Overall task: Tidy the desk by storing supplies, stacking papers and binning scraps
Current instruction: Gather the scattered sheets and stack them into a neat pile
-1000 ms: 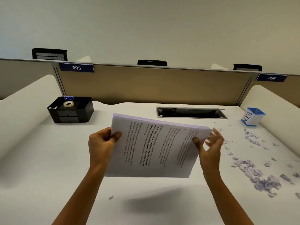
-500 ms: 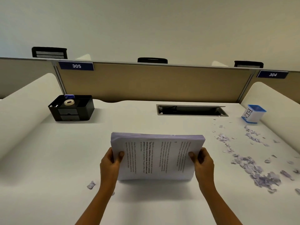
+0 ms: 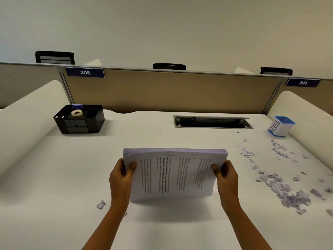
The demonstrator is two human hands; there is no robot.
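Littering the desk (image 3: 54,177) right of the paper stack (image 3: 173,175): scraps (image 3: 281,186).

Two bare forearms, no sleeves; hands, left (image 3: 121,177) and right (image 3: 227,176), without rings or watch.

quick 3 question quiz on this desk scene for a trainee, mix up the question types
1. True or false: both hands grip the paper stack, left hand and right hand on opposite side edges.
2. Where do most paper scraps lie? A) left of the stack B) right of the stack C) inside the black organizer
3. Fill in: the white container with blue trim is labelled ____.

Key: 1 true; 2 B; 3 BIN
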